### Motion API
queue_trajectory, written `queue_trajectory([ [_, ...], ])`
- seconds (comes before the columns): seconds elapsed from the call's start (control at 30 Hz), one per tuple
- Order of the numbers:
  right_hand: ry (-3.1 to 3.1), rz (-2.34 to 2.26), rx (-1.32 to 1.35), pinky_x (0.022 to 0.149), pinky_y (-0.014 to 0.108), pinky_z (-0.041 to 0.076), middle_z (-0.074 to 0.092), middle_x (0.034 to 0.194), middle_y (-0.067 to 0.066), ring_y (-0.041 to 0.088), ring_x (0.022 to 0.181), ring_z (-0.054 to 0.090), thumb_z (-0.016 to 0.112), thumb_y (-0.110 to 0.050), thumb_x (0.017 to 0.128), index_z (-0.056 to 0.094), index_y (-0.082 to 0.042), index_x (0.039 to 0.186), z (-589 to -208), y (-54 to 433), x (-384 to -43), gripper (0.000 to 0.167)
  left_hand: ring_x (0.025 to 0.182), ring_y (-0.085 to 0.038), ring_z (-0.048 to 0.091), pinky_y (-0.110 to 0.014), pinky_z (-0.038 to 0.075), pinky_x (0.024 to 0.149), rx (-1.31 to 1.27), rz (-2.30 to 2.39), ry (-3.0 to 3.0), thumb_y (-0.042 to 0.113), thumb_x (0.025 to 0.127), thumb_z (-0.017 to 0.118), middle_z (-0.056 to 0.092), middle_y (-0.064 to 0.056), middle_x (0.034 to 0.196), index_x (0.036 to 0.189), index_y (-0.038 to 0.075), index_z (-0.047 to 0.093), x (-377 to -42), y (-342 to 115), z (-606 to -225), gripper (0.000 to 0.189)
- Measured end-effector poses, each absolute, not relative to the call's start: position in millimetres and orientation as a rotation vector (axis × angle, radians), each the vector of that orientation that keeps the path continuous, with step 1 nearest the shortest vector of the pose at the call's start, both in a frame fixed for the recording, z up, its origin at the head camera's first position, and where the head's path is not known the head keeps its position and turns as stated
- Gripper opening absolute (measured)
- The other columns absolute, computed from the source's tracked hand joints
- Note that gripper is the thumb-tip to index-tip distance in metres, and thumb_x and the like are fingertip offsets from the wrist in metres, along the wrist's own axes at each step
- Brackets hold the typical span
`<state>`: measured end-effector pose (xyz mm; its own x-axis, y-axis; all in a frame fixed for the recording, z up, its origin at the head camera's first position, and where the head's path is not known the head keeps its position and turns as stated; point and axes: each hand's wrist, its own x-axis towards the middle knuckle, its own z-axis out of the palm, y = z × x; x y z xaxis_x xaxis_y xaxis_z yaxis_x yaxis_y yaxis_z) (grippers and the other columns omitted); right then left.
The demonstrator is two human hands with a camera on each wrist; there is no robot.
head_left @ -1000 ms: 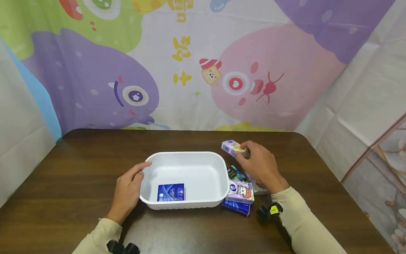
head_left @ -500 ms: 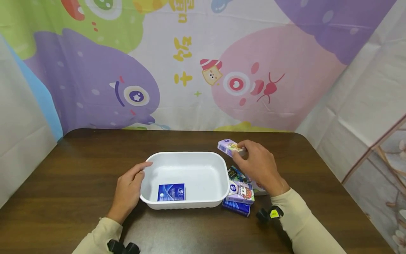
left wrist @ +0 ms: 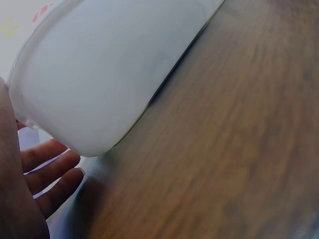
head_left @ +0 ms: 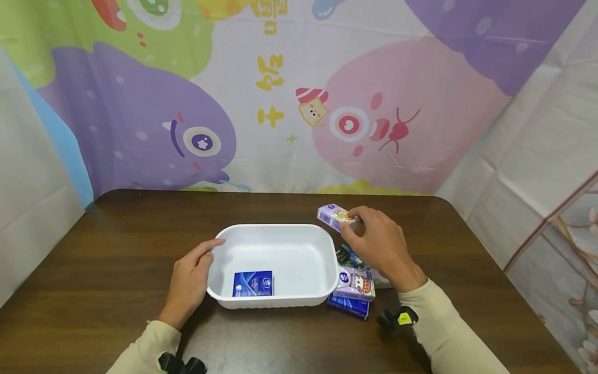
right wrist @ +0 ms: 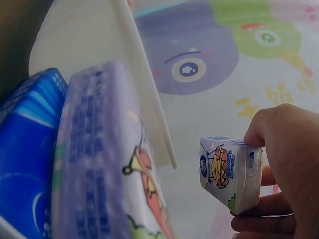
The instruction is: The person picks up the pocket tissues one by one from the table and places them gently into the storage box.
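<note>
My right hand point(head_left: 380, 246) pinches one end of a lilac pocket tissue pack point(head_left: 334, 215) with a cartoon print, held up behind the basin's right end. The right wrist view shows this tissue pack point(right wrist: 227, 174) between thumb and fingers. My left hand point(head_left: 189, 280) grips the left end of a white plastic basin point(head_left: 299, 254), its index finger over the rim. In the left wrist view, several fingers point(left wrist: 57, 191) reach under the basin's end. A blue tissue pack point(head_left: 253, 284) lies inside the basin, toward the front left.
Beside the basin's right end lies a pile: a lilac tissue pack point(head_left: 359, 284) on a blue tissue pack point(head_left: 349, 306), with a dark patterned pack point(head_left: 348, 257) behind. Another pack there is partly hidden by my right hand. A cartoon curtain point(head_left: 275, 156) hangs behind the brown table point(head_left: 140, 234).
My right hand has shifted slightly left with the lilac tissue pack, nearer the basin's back right corner. The left hand and the basin have stayed in place.
</note>
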<state>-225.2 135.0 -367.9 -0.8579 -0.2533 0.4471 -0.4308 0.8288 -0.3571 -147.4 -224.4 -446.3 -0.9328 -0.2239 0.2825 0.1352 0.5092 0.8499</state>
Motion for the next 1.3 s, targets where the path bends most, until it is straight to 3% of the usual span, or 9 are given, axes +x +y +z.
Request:
queue_trajectory([
  [0.33, -2.597, 0.652, 0.570, 0.078, 0.048, 0.055, 0.070, 0.106, 0.007, 0.026, 0.094, 0.064, 0.065, -0.041, 0.094, 0.068, -0.010, 0.114, -367.2, 133.1, -219.5, 0.037, 0.107, -0.029, 0.056, -0.054, 0.042, 0.102, 0.076, -1.398, -2.395, 0.013, 0.105, 0.043, 0.062, -0.014, 0.133, 0.127, 0.010, 0.068, -146.5, -222.2, -447.1, 0.033],
  [0.5, -2.591, 0.663, 0.607, 0.078, 0.047, 0.055, 0.070, 0.106, 0.006, 0.025, 0.094, 0.064, 0.065, -0.038, 0.094, 0.069, -0.010, 0.114, -367.4, 128.7, -214.1, 0.035, 0.103, -0.028, 0.055, -0.046, 0.044, 0.090, 0.093, -1.376, -2.421, 0.014, 0.105, 0.042, 0.064, -0.014, 0.125, 0.128, 0.011, 0.068, -143.4, -221.5, -446.5, 0.034],
  [0.8, -2.593, 0.645, 0.653, 0.081, 0.045, 0.055, 0.070, 0.111, 0.004, 0.023, 0.099, 0.064, 0.066, -0.040, 0.094, 0.069, -0.011, 0.115, -364.0, 119.3, -206.1, 0.036, 0.097, -0.025, 0.055, -0.041, 0.040, 0.082, 0.100, -1.357, -2.433, 0.016, 0.106, 0.041, 0.064, -0.013, 0.114, 0.129, 0.013, 0.068, -144.8, -220.5, -446.1, 0.035],
  [1.17, -2.522, 0.613, 0.798, 0.073, 0.036, 0.055, 0.071, 0.107, 0.004, 0.018, 0.089, 0.063, 0.071, -0.038, 0.091, 0.071, -0.009, 0.109, -366.6, 106.0, -200.1, 0.034, 0.106, -0.028, 0.055, -0.050, 0.043, 0.098, 0.067, -1.393, -2.402, 0.013, 0.105, 0.043, 0.063, -0.013, 0.132, 0.128, 0.011, 0.068, -146.4, -222.1, -446.0, 0.034],
  [1.3, -2.513, 0.590, 0.833, 0.071, 0.035, 0.054, 0.071, 0.107, 0.002, 0.015, 0.090, 0.061, 0.071, -0.037, 0.090, 0.071, -0.010, 0.108, -366.9, 101.1, -198.4, 0.033, 0.105, -0.027, 0.055, -0.044, 0.043, 0.093, 0.080, -1.370, -2.411, 0.014, 0.105, 0.043, 0.063, -0.012, 0.132, 0.128, 0.013, 0.068, -146.5, -222.8, -445.5, 0.034],
])
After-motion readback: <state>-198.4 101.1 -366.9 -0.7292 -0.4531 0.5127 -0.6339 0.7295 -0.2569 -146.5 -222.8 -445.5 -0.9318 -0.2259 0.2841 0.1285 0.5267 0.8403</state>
